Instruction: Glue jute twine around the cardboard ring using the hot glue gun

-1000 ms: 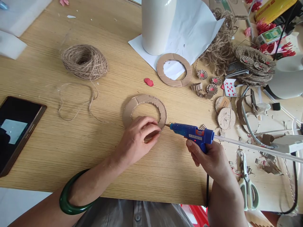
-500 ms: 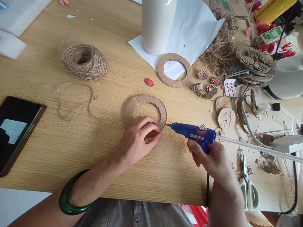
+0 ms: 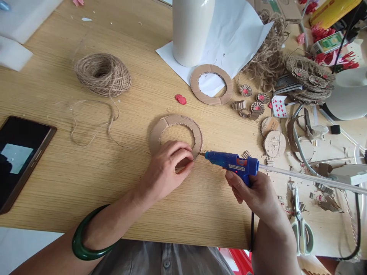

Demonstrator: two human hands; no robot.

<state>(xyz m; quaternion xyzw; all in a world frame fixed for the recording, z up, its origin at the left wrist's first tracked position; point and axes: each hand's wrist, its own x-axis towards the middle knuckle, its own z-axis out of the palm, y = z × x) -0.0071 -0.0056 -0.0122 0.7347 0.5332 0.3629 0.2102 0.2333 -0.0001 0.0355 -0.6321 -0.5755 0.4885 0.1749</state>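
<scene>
A flat cardboard ring (image 3: 157, 134) lies on the wooden table, its near part covered by my left hand (image 3: 169, 168). The fingers of that hand are bent and closed on the ring's near edge. My right hand (image 3: 252, 191) is wrapped round the handle of a blue hot glue gun (image 3: 229, 162), with a long clear glue stick (image 3: 301, 177) sticking out of its back. The gun's nozzle points left and meets the ring's right outer edge, or is very close to it.
Left of the ring are a twine ball (image 3: 103, 74) and a phone (image 3: 25, 152). Behind it are a second cardboard ring (image 3: 197, 91), red paper discs (image 3: 180, 99) and a white vase (image 3: 192, 34). Scissors (image 3: 298, 221), cardboard discs (image 3: 274, 144) and scraps crowd the right side.
The glue gun and my right hand have shifted slightly left and down along the ring's outer edge. My left hand and the ring stay in place.
</scene>
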